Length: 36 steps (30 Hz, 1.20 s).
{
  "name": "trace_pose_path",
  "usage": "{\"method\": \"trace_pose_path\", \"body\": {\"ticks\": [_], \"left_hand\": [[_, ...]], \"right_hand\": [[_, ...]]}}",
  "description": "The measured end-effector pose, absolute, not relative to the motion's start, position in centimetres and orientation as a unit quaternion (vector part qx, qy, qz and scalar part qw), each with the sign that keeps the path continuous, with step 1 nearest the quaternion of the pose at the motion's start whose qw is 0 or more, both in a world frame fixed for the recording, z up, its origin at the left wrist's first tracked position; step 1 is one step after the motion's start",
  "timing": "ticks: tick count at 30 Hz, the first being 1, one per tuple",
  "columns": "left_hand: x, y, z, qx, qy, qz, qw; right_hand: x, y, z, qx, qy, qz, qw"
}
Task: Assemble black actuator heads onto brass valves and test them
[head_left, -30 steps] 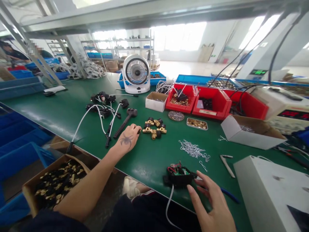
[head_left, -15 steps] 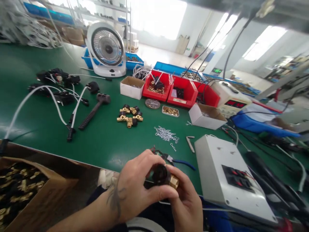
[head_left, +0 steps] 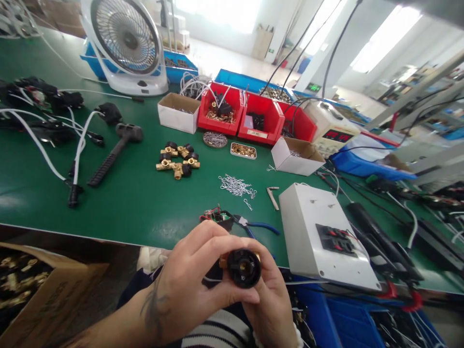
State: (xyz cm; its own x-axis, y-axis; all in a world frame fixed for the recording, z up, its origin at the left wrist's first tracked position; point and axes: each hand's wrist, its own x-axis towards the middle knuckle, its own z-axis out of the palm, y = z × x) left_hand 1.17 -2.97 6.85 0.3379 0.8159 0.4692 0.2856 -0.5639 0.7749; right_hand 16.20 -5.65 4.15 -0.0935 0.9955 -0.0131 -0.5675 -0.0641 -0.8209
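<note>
A brass valve fitting with a round black cap (head_left: pixel 245 268) is held between both hands, low in the middle of the view. The cap's hollow open end faces me, and a bit of brass shows at its left side. My left hand (head_left: pixel 194 273) is closed around the fitting, thumb underneath and fingers over the top. My right hand (head_left: pixel 272 295) grips it from the right, its fingers partly hidden behind. Just beyond the hands lie blue-handled pliers (head_left: pixel 259 224) and a small green circuit board (head_left: pixel 217 216). Several similar brass fittings (head_left: pixel 177 167) stand further off on the green bench.
A pile of metal clips (head_left: pixel 235 185) and a hex key (head_left: pixel 273 197) lie ahead. Red bins (head_left: pixel 221 123), white boxes (head_left: pixel 177 121) and a fan (head_left: pixel 126 48) stand behind. A hammer (head_left: pixel 116 152) lies left, a grey metal box (head_left: pixel 304 241) right. A carton (head_left: pixel 54 295) of fittings sits lower left.
The fitting has been turned in my hands, so the cap's hollow end now faces me and the brass shows left instead of right. The view has shifted, moving the bench things left and up.
</note>
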Motion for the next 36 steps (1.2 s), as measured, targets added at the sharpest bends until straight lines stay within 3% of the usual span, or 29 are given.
{"method": "trace_pose_path", "body": {"ticks": [8, 14, 18, 21, 25, 28, 33, 36], "left_hand": [[1.2, -3.4, 7.2, 0.757, 0.361, 0.425, 0.340], [1.3, -2.1, 7.7, 0.693, 0.451, 0.405, 0.389], [0.0, 0.6, 7.5, 0.711, 0.555, 0.349, 0.253], [0.4, 1.5, 7.2, 0.753, 0.616, 0.206, 0.109], [2.5, 1.3, 6.1, 0.813, 0.573, 0.057, 0.092], [2.6, 1.9, 5.0, 0.786, 0.577, 0.137, 0.174], [0.4, 2.7, 4.3, 0.565, 0.448, 0.377, 0.581], [0.3, 1.8, 4.6, 0.435, 0.342, 0.422, 0.718]], "right_hand": [[16.9, -6.1, 3.9, -0.353, -0.379, 0.628, 0.581], [17.2, -6.6, 4.4, -0.414, -0.510, 0.551, 0.515], [17.5, -6.6, 3.8, -0.418, -0.436, 0.584, 0.542], [17.8, -6.4, 3.6, -0.402, -0.349, 0.632, 0.563], [17.5, -6.1, 3.9, -0.374, -0.293, 0.662, 0.580], [17.3, -6.3, 3.8, -0.364, -0.288, 0.668, 0.582], [17.1, -6.7, 3.6, -0.379, -0.300, 0.684, 0.547], [16.5, -6.6, 4.0, -0.386, -0.302, 0.692, 0.530]]}}
